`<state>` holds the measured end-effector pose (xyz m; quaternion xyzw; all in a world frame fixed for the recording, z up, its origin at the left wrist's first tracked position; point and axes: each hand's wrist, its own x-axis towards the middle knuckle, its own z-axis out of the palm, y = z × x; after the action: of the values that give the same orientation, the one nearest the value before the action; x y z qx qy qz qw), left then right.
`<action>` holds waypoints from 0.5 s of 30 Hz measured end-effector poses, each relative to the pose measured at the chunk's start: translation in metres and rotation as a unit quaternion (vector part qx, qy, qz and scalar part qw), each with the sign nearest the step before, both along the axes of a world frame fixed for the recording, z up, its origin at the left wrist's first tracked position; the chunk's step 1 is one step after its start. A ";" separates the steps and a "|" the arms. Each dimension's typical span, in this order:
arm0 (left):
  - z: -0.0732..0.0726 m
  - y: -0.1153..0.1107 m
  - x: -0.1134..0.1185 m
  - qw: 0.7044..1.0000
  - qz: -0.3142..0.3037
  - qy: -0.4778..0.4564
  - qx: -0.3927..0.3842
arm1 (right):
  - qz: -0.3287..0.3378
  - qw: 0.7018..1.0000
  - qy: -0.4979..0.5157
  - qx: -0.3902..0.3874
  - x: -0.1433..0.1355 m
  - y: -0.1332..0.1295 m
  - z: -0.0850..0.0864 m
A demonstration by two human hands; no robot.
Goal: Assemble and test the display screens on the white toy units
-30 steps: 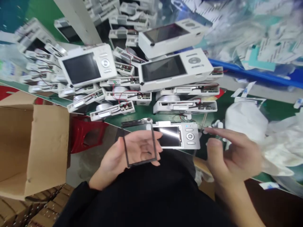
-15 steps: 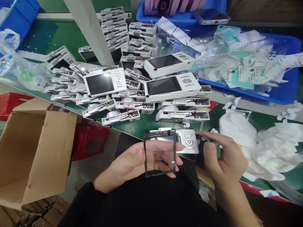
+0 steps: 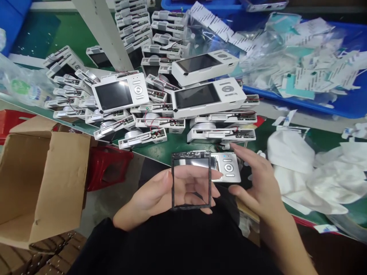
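Note:
My left hand [image 3: 151, 194] holds a clear screen cover with a black frame [image 3: 191, 187], thumb at its left edge and fingers behind it, seen through the pane. Behind the cover lies a silver-white camera body [image 3: 233, 168] with round and bar-shaped buttons; its left part is partly hidden by the cover and fingers. My right hand [image 3: 260, 183] is just right of this camera body, fingers and thumb apart, with nothing visible in it. The index fingertip reaches near the camera's upper right corner; whether it touches cannot be made out.
Beyond my hands, several white cameras [image 3: 206, 97] with screens and exposed wiring are piled on the green table [image 3: 174, 145]. A blue tray [image 3: 338, 109] of plastic and paper scraps is at right, near white cloth-like material [image 3: 292, 152]. A cardboard box [image 3: 60, 183] and red stool [image 3: 109, 168] stand left.
My right hand has spread its fingers and shifted slightly left, the index finger rising. My left hand still holds the screen cover. The whole view has tilted a little downward.

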<state>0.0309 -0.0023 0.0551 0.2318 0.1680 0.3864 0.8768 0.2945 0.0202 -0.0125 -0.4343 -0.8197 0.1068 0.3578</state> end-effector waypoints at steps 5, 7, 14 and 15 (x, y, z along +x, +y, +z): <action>0.001 -0.003 -0.009 0.994 0.066 0.086 -0.028 | -0.005 0.998 -0.052 -0.019 -0.007 0.000 0.005; 0.001 -0.003 -0.015 0.986 0.107 0.127 -0.032 | -0.008 0.998 -0.052 -0.021 -0.007 0.000 0.007; -0.003 0.002 -0.027 0.956 0.173 0.236 -0.016 | -0.020 0.998 -0.037 -0.038 -0.005 -0.002 0.004; -0.003 0.002 -0.028 0.947 0.186 0.262 -0.011 | -0.019 0.998 -0.032 -0.041 -0.004 -0.002 0.003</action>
<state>0.0031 0.0000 0.0516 0.2802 0.4365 0.4661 0.7168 0.2902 0.0187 -0.0094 -0.4671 -0.8173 0.1194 0.3154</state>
